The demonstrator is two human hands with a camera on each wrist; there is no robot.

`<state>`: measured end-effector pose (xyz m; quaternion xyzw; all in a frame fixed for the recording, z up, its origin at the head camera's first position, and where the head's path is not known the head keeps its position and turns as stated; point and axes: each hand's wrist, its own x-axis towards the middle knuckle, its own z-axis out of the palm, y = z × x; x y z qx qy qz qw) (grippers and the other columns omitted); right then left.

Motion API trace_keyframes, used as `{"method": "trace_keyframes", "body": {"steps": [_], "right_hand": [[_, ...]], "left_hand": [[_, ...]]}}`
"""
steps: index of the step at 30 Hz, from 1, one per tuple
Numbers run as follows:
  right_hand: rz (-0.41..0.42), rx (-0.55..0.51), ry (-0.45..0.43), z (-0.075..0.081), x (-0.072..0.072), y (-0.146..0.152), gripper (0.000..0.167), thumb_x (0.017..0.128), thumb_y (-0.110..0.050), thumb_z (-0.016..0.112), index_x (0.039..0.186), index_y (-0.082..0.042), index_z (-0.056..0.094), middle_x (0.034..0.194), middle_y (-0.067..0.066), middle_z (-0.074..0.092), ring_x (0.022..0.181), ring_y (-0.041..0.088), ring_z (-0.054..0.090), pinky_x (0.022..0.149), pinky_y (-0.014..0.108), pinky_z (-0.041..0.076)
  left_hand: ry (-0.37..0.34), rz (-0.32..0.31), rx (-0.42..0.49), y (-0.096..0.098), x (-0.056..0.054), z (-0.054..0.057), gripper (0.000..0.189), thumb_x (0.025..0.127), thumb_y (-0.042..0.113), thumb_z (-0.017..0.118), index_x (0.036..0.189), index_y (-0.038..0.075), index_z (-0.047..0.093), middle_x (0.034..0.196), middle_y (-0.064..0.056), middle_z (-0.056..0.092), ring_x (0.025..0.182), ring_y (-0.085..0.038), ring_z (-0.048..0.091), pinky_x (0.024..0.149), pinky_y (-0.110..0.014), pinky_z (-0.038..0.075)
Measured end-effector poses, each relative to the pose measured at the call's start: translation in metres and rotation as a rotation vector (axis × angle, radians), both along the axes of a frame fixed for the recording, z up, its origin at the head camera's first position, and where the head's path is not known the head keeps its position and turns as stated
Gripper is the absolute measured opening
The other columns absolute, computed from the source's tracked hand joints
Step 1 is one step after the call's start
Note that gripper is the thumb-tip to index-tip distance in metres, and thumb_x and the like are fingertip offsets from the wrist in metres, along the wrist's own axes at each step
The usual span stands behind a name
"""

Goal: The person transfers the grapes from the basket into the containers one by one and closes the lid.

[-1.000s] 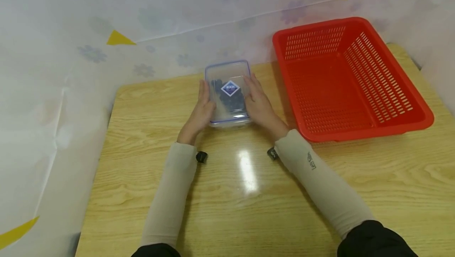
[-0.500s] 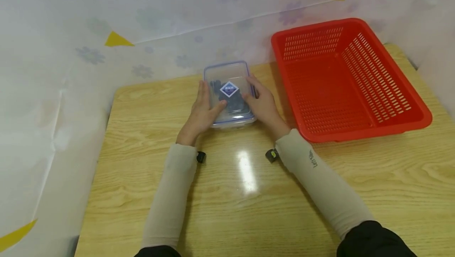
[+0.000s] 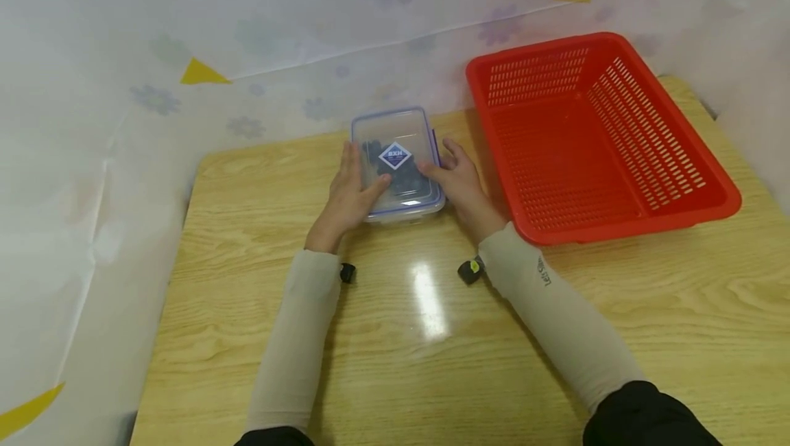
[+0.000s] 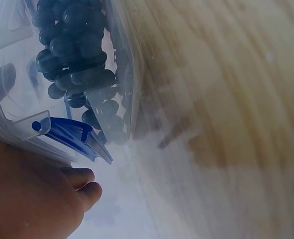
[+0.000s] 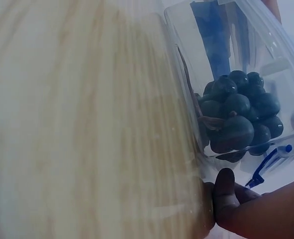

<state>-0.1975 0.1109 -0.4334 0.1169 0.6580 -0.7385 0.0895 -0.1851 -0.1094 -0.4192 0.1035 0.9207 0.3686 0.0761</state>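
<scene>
A clear plastic food container (image 3: 387, 125) with a blue-edged lid sits at the back of the table. Dark grapes (image 4: 77, 50) show through its walls. My left hand (image 3: 347, 200) holds the container's left side, fingers along the wall and thumb over the lid. On the opposite side, my right hand (image 3: 464, 184) rests its thumb on the lid, while its loosely bent fingers stand just off the side wall. A blue-sealed latch (image 4: 69, 132) sticks out from the wall in the left wrist view. Another latch (image 5: 267, 167) is swung outward beside the right fingers.
A red perforated plastic basket (image 3: 623, 228) stands to the right, close to my right forearm. The wood-grain table (image 3: 241, 322) meets a flower-patterned sheet (image 3: 296, 41) along its back edge. Yellow patches (image 3: 202, 73) mark the sheet.
My left thumb has moved onto the lid. My right fingers have come away from the container's right side, where a blue latch now sticks out. The container has stayed nearly in place.
</scene>
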Motion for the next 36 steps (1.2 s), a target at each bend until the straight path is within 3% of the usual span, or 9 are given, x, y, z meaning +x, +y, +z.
{"method": "trace_keyframes", "body": {"steps": [5, 11, 17, 23, 29, 36], "right_hand": [[-0.021, 0.018, 0.038, 0.0004, 0.0023, -0.0008, 0.087, 0.091, -0.017, 0.079, 0.161, -0.018, 0.028, 0.158, 0.015, 0.038, 0.141, 0.029, 0.041, 0.111, 0.04, 0.039], [-0.041, 0.073, 0.107, 0.0014, 0.0029, -0.0022, 0.084, 0.09, -0.016, 0.079, 0.159, -0.013, 0.031, 0.158, 0.011, 0.039, 0.143, 0.025, 0.038, 0.115, 0.037, 0.032], [-0.013, 0.171, 0.111, 0.0017, 0.0004, -0.003, 0.085, 0.093, -0.02, 0.077, 0.162, -0.015, 0.027, 0.164, 0.007, 0.028, 0.149, 0.022, 0.027, 0.119, 0.035, 0.022], [0.031, 0.173, 0.223, 0.0022, -0.0011, -0.0076, 0.077, 0.097, -0.009, 0.069, 0.161, -0.01, 0.026, 0.164, 0.011, 0.028, 0.149, 0.025, 0.026, 0.12, 0.034, 0.02], [0.085, 0.176, 0.182, 0.0024, -0.0022, -0.0095, 0.077, 0.102, -0.011, 0.059, 0.164, -0.014, 0.012, 0.168, 0.006, 0.014, 0.152, 0.019, 0.013, 0.121, 0.031, 0.012], [0.12, 0.139, 0.197, -0.0003, -0.004, -0.0081, 0.078, 0.103, -0.007, 0.054, 0.164, -0.011, 0.006, 0.169, 0.007, 0.009, 0.152, 0.018, 0.01, 0.12, 0.029, 0.008]], "left_hand": [[-0.005, 0.004, 0.005, 0.0006, -0.0011, -0.0006, 0.096, 0.102, 0.057, 0.049, 0.161, 0.009, -0.011, 0.165, -0.005, -0.021, 0.152, -0.023, -0.01, 0.121, -0.046, -0.001], [-0.009, 0.002, 0.019, 0.001, -0.0015, -0.0007, 0.097, 0.102, 0.058, 0.048, 0.161, 0.011, -0.012, 0.165, -0.004, -0.022, 0.152, -0.022, -0.01, 0.121, -0.046, -0.001], [-0.004, 0.002, 0.031, -0.0002, -0.0017, -0.0008, 0.097, 0.102, 0.058, 0.048, 0.161, 0.01, -0.011, 0.165, -0.005, -0.021, 0.152, -0.023, -0.01, 0.121, -0.047, 0.0], [-0.003, 0.007, 0.045, -0.0016, -0.0017, -0.0024, 0.097, 0.101, 0.06, 0.047, 0.161, 0.011, -0.011, 0.165, -0.004, -0.021, 0.152, -0.024, -0.009, 0.121, -0.047, 0.001], [-0.002, 0.005, 0.054, -0.0009, -0.0001, -0.0032, 0.097, 0.101, 0.059, 0.047, 0.161, 0.01, -0.011, 0.166, -0.005, -0.02, 0.152, -0.026, -0.008, 0.121, -0.047, 0.001], [-0.004, 0.009, 0.065, 0.0008, 0.0008, -0.0044, 0.097, 0.101, 0.06, 0.048, 0.161, 0.012, -0.012, 0.165, -0.003, -0.022, 0.152, -0.028, -0.007, 0.121, -0.046, 0.001]]}}
